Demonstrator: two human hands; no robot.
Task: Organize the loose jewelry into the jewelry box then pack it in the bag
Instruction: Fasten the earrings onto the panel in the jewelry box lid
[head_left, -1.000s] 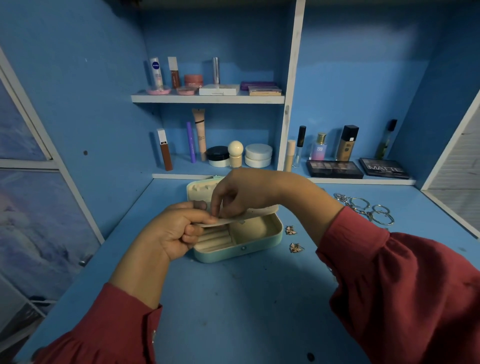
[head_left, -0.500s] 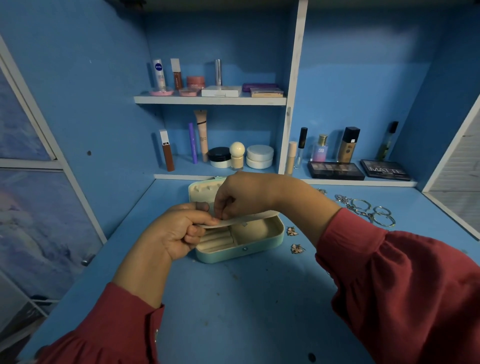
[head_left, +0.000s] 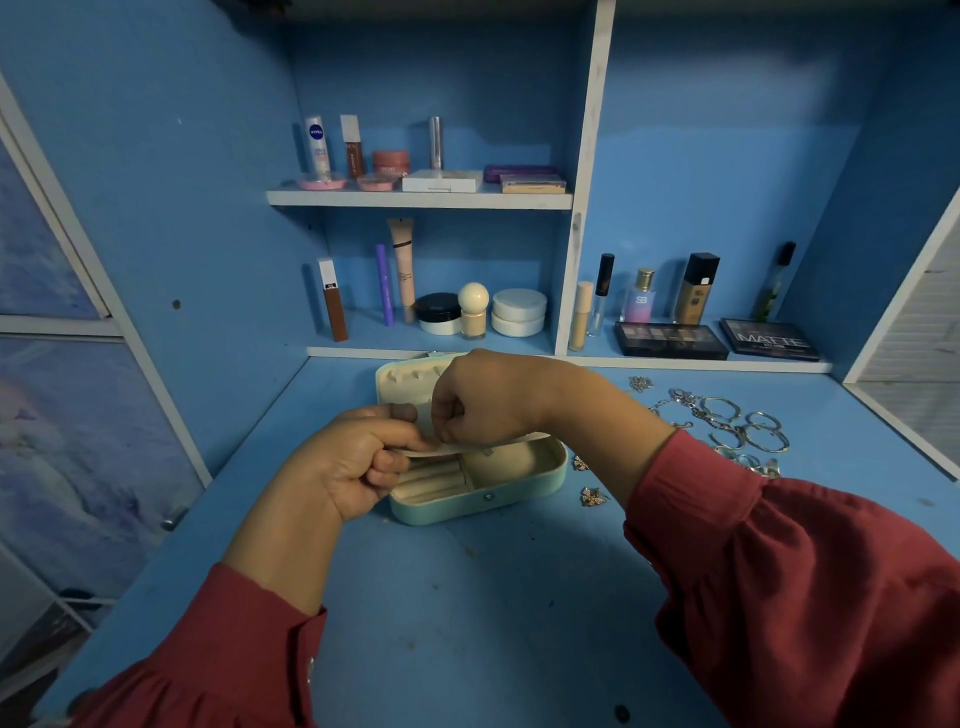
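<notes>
A mint-green jewelry box (head_left: 498, 492) with a cream lining stands open on the blue desk, its lid (head_left: 400, 382) tilted back. Over the box a thin cream flap (head_left: 467, 448) lies flat. My left hand (head_left: 353, 462) pinches the flap's left end. My right hand (head_left: 483, 402) pinches something small at the flap's top, too small to identify. Two small sparkly earrings (head_left: 589, 493) lie just right of the box. A pile of silver rings and chains (head_left: 727, 426) lies farther right. No bag is visible.
The blue desk (head_left: 467, 597) is backed by shelves with cosmetics: tubes and jars (head_left: 467, 309) on the lower left, bottles and two eyeshadow palettes (head_left: 670, 339) on the right, more items on the upper shelf (head_left: 415, 197). A window frame runs along the left.
Both hands stay over the box holding the flap; my right hand has shifted slightly left and closer to my left hand. The box and jewelry have not moved.
</notes>
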